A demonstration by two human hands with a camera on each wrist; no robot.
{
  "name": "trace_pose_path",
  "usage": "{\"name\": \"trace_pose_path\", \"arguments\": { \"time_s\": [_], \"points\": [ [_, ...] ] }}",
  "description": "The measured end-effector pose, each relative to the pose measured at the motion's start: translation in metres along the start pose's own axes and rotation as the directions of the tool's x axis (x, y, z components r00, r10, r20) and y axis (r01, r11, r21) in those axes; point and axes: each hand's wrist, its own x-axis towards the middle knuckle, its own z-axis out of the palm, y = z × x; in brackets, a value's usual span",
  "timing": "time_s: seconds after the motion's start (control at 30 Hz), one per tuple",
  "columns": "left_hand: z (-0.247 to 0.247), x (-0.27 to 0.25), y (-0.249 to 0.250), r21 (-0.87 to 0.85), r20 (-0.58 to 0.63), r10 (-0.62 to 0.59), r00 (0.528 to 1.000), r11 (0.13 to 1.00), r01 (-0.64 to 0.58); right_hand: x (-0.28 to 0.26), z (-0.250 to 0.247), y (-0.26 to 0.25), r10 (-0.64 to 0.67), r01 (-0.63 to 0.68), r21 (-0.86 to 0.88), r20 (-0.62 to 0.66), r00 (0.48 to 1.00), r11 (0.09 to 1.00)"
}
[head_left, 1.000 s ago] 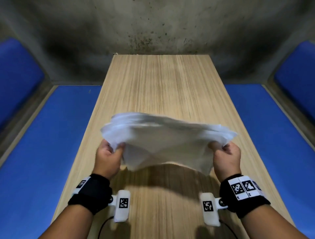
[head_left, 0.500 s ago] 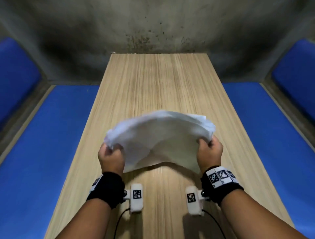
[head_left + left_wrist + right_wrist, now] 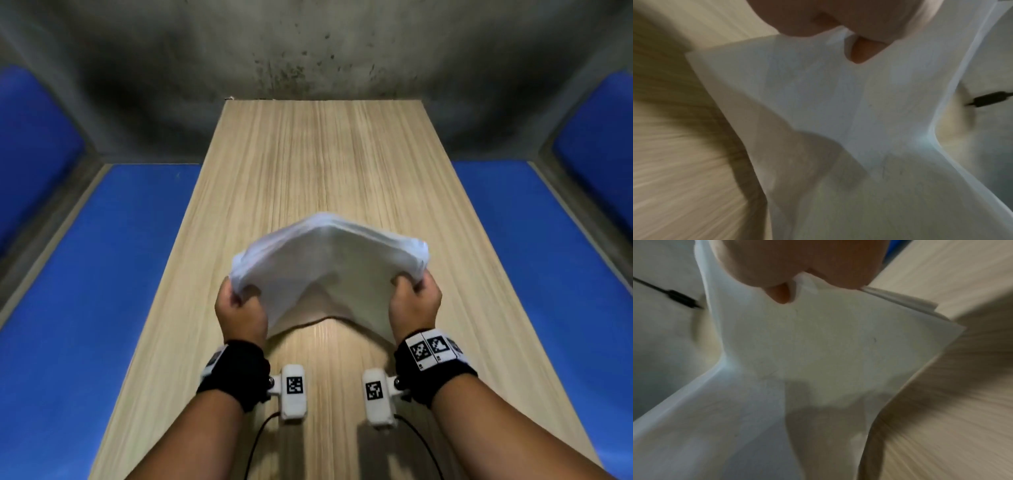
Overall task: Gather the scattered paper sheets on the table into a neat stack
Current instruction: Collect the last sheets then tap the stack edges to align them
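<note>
A bundle of white paper sheets (image 3: 329,267) is held up over the near half of the wooden table (image 3: 318,154), bowed upward in the middle like a tent. My left hand (image 3: 239,305) grips its left edge and my right hand (image 3: 412,301) grips its right edge. The lower edge of the bundle hangs toward the tabletop. In the left wrist view my fingers (image 3: 818,17) pinch the paper sheets (image 3: 828,105). The right wrist view shows my fingers (image 3: 797,261) clamped on the paper sheets (image 3: 838,345), whose layered edges fan slightly at the corner.
The long narrow table runs away from me to a stained grey wall (image 3: 308,51). Blue floor matting (image 3: 85,291) lies on both sides of the table. No other sheets show on the tabletop beyond the bundle.
My hands have come closer together, so the flat-held bundle now arches up in the middle. The hands and paper sit slightly nearer to me than a second ago.
</note>
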Motion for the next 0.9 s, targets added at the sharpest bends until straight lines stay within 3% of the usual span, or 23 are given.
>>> {"name": "trace_pose_path", "arguments": {
  "time_s": [0.13,0.2,0.27,0.33,0.43,0.5,0.57,0.73,0.8,0.9],
  "points": [
    [-0.011,0.016,0.035,-0.057,-0.017,0.106,0.994,0.993,-0.107,0.010,-0.004,-0.033,-0.113,0.110,0.088,0.024,0.993,0.990],
    [-0.029,0.014,0.047,-0.014,0.062,0.213,0.975,0.977,-0.213,0.010,-0.020,-0.036,-0.140,0.126,0.129,0.105,0.985,0.984],
    [-0.046,0.010,0.030,-0.014,0.059,0.265,0.962,0.964,-0.265,0.005,-0.033,-0.019,-0.112,0.102,0.070,0.156,0.981,0.992],
    [-0.053,-0.002,-0.008,0.079,-0.026,0.136,0.990,0.988,-0.133,-0.008,-0.038,0.009,-0.020,0.026,-0.036,0.145,0.989,0.999],
    [-0.040,-0.026,-0.035,0.195,-0.090,-0.021,0.996,0.980,0.038,-0.025,-0.034,0.037,0.155,-0.150,-0.061,0.089,0.984,0.987],
    [-0.029,-0.027,-0.027,0.133,-0.126,-0.042,0.991,0.989,0.059,-0.027,-0.026,0.031,0.127,-0.125,-0.040,0.047,0.991,0.991],
    [-0.024,-0.018,-0.002,0.008,-0.112,0.013,0.994,1.000,-0.012,-0.019,-0.017,0.007,0.042,-0.042,-0.013,0.031,0.999,0.999],
    [-0.042,0.001,0.046,-0.046,-0.059,0.155,0.986,0.986,-0.158,-0.001,-0.029,-0.049,-0.115,0.099,0.104,0.161,0.980,0.990],
    [-0.049,0.000,0.034,-0.050,-0.082,0.101,0.992,0.993,-0.105,-0.001,-0.037,-0.034,-0.114,0.106,0.053,0.197,0.974,0.993],
    [-0.047,-0.019,-0.013,0.226,-0.169,-0.108,0.980,0.963,0.145,-0.015,-0.040,0.016,0.001,0.019,-0.139,0.141,0.990,0.990]
  ]
}}
